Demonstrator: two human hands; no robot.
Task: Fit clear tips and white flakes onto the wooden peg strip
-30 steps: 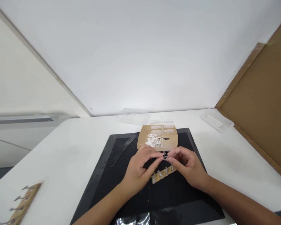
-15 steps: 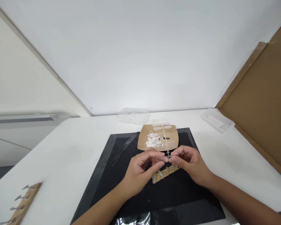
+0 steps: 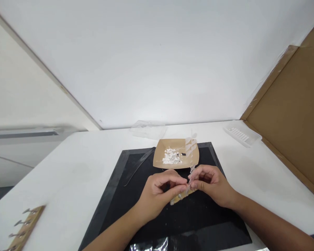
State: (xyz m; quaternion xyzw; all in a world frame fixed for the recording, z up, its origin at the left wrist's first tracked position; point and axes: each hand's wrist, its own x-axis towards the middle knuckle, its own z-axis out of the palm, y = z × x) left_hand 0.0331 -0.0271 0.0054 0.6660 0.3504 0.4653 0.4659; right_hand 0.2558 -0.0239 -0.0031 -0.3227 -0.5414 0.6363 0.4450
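Observation:
A clear plastic sprue of nail tips (image 3: 191, 144) stands up between my hands, in front of a brown paper tray (image 3: 157, 160). My right hand (image 3: 209, 181) is closed in a pinch on its lower end. At the same spot my left hand (image 3: 163, 188) is closed too, thumb and fingers meeting at the sprue's lower part; the exact piece between them is hidden. Just below the fingertips lies a wooden strip (image 3: 182, 197) with small clear holders, partly covered by my hands. White bits (image 3: 172, 156) are piled in the tray beside a small black piece (image 3: 183, 154).
A black mat (image 3: 199, 219) lies under my hands, with dark tweezers (image 3: 140, 165) at its left. Another wooden strip with metal pegs (image 3: 28, 223) is at the lower left. A clear plastic box (image 3: 243, 134) and a clear bag (image 3: 149, 129) sit behind. Cardboard (image 3: 293, 115) stands right.
The sprue has turned and its top has shifted right, its nail tips now seen at another angle. My fingertips have come closer together and cover more of the wooden strip.

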